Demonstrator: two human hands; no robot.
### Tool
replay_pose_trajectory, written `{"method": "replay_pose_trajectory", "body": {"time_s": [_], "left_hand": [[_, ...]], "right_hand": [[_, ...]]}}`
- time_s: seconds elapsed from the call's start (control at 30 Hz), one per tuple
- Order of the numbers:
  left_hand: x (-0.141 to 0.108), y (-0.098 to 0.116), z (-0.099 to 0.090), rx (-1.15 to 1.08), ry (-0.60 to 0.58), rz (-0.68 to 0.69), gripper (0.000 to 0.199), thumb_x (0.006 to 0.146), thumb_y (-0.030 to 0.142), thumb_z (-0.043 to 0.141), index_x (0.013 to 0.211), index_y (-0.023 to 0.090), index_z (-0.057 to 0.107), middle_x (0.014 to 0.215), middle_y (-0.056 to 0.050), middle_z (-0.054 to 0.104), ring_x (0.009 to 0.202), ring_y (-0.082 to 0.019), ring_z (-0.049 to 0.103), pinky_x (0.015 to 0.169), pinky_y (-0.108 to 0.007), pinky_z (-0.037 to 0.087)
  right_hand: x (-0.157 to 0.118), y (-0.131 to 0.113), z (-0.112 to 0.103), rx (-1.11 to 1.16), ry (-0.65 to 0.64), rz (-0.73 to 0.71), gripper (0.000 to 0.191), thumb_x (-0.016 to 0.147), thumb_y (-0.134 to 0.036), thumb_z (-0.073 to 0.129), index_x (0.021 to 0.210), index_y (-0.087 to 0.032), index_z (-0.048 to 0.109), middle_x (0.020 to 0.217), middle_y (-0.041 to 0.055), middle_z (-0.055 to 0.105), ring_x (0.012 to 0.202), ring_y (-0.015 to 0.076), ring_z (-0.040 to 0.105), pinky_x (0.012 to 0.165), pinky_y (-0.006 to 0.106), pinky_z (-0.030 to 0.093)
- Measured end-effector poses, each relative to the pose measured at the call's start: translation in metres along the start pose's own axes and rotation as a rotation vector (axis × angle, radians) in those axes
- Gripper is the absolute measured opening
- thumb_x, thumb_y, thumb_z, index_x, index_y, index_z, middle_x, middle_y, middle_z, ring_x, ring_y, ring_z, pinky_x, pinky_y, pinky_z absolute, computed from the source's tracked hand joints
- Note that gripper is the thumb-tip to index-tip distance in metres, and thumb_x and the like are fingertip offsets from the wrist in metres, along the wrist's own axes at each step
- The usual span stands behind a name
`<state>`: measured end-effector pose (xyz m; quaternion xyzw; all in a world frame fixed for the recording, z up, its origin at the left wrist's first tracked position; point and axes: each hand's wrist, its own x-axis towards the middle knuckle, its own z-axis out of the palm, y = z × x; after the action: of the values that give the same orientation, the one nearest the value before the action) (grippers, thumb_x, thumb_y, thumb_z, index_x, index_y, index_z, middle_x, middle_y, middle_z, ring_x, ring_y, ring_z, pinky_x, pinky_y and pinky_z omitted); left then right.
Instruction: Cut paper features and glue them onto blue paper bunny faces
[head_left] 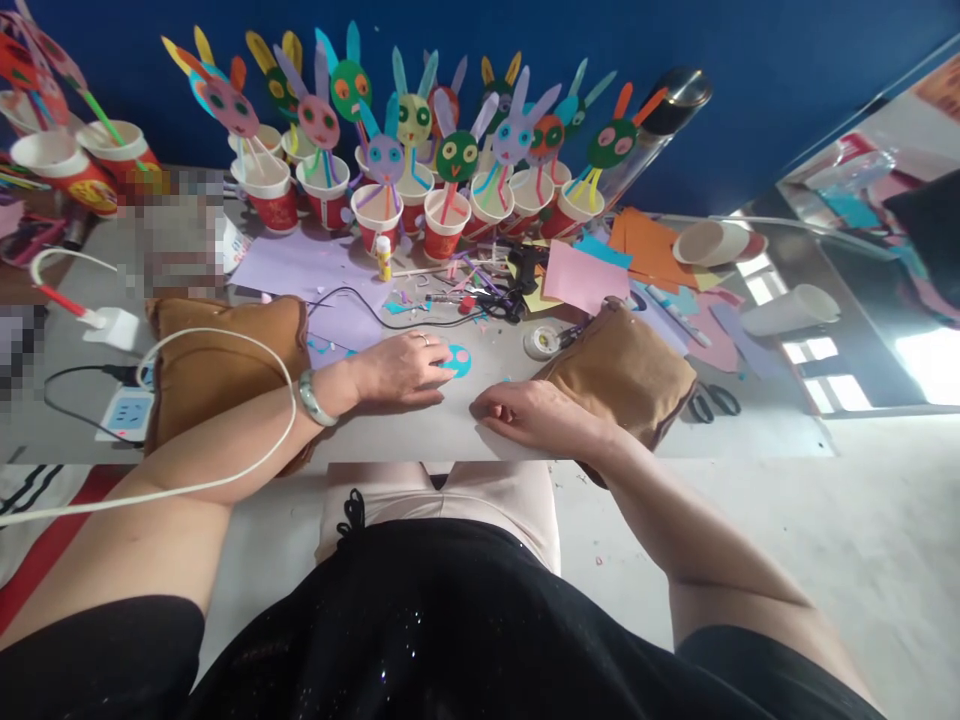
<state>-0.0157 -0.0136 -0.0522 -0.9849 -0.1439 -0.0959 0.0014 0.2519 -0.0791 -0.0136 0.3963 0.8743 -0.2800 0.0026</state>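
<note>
Both forearms angle in from the near edge – left forearm [232,435] across a brown cushion [225,345], right wrist against another cushion [626,370]. Left hand [401,368] palm down, fingers extended, tips at the blue paper disc [457,362] flat on the worktop [397,430]. Right hand [521,412] loosely curled on the worktop just nearer – can't tell if it grips anything. Beyond: red-and-white paper cups [446,232] holding paper rabbit heads [456,158] on straws; two cups [791,310] tipped over at right.
</note>
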Motion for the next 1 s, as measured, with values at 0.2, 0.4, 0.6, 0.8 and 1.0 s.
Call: {"method": "replay_pose_trajectory", "body": {"time_s": [0.2,0.4,0.6,0.8,1.0], "left_hand": [[0.000,-0.004,0.001,-0.050,0.019,0.006,0.040,0.102,0.048,0.048,0.107,0.019,0.076,0.106,-0.012,0.069,0.100,-0.027,0.060,0.093,-0.041,0.048],[0.000,-0.004,0.000,-0.138,0.033,-0.014,0.041,0.102,0.048,0.047,0.107,0.019,0.076,0.104,-0.012,0.069,0.099,-0.027,0.060,0.094,-0.041,0.048],[0.000,-0.006,-0.004,-0.257,0.026,-0.073,0.037,0.100,0.046,0.051,0.109,0.019,0.076,0.108,-0.012,0.069,0.099,-0.025,0.062,0.092,-0.039,0.049],[0.000,-0.006,-0.005,-0.254,0.011,-0.083,0.034,0.100,0.042,0.051,0.104,0.018,0.074,0.104,-0.011,0.069,0.098,-0.025,0.061,0.091,-0.038,0.049],[0.001,-0.006,-0.004,-0.233,-0.001,-0.078,0.027,0.100,0.034,0.050,0.096,0.017,0.072,0.103,-0.011,0.069,0.095,-0.024,0.062,0.087,-0.035,0.049]], "right_hand": [[-0.005,-0.007,0.024,-0.004,0.230,-0.009,0.022,0.101,-0.030,0.053,0.106,-0.016,0.069,0.089,0.0080,0.073,0.075,0.0165,0.064,0.067,0.028,0.043],[0.003,-0.015,0.051,0.030,0.573,-0.018,0.017,0.101,-0.029,0.055,0.103,-0.017,0.068,0.087,0.0066,0.073,0.077,0.0171,0.066,0.074,0.030,0.050],[0.009,-0.012,0.064,-0.053,0.671,0.054,0.018,0.101,-0.029,0.055,0.102,-0.018,0.069,0.087,0.0069,0.073,0.078,0.0192,0.066,0.074,0.032,0.050],[0.016,-0.015,0.057,0.030,0.612,0.185,0.021,0.101,-0.030,0.054,0.106,-0.019,0.070,0.092,0.0068,0.072,0.075,0.0173,0.066,0.073,0.029,0.048],[0.039,-0.012,0.040,0.070,0.482,0.309,0.020,0.099,-0.027,0.056,0.105,-0.018,0.072,0.095,0.0071,0.072,0.076,0.0179,0.063,0.073,0.029,0.044]]}}
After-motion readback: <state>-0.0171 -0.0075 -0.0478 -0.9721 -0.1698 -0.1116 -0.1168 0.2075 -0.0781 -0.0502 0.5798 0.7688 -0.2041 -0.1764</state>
